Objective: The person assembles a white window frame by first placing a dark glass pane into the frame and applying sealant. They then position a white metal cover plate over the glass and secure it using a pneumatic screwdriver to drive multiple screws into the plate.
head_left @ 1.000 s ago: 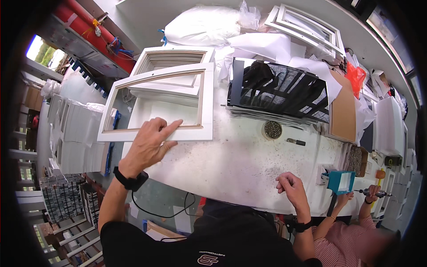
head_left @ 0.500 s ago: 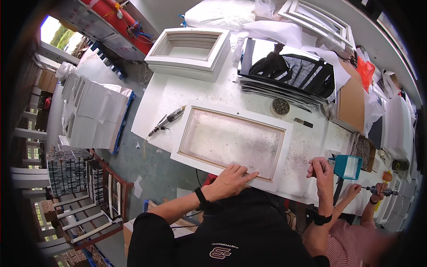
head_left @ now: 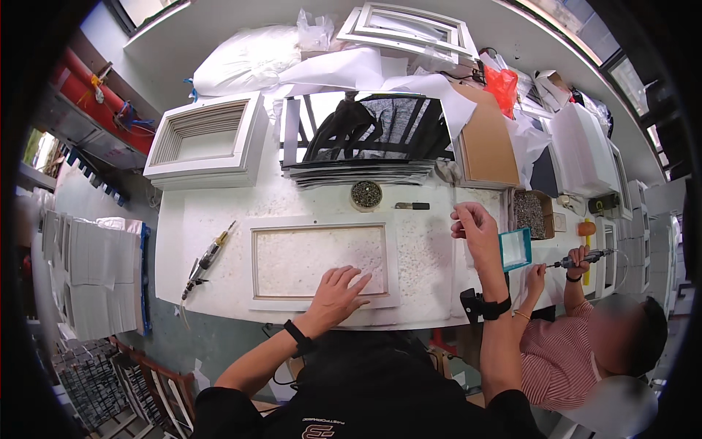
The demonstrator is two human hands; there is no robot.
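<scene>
A white rectangular frame (head_left: pixel 391 256) lies flat on the white worktable in front of me. My left hand (head_left: pixel 336 298) is over its near rail with fingers spread; whether it touches the rail is hard to tell. To the right of the frame, my right hand (head_left: pixel 477 228) is raised above the table, its fingers curled together. Anything in that pinch is too small to make out. Beyond the frame stand a round dish of small metal pieces (head_left: pixel 366 194) and a flat tool with a dark handle (head_left: pixel 413 206). A power screwdriver (head_left: pixel 208 260) rests left of the frame.
Stacked white frames (head_left: pixel 252 164) and dark glossy panels (head_left: pixel 373 135) occupy the table's far side. At right are a turquoise box (head_left: pixel 515 249), a carton of small metal pieces (head_left: pixel 529 212) and a co-worker (head_left: pixel 567 351) holding a power screwdriver (head_left: pixel 585 258).
The view has swung right and levelled, so the table appears shifted left. My left hand has spread its fingers above the near rail. My right hand has reached farther over the table.
</scene>
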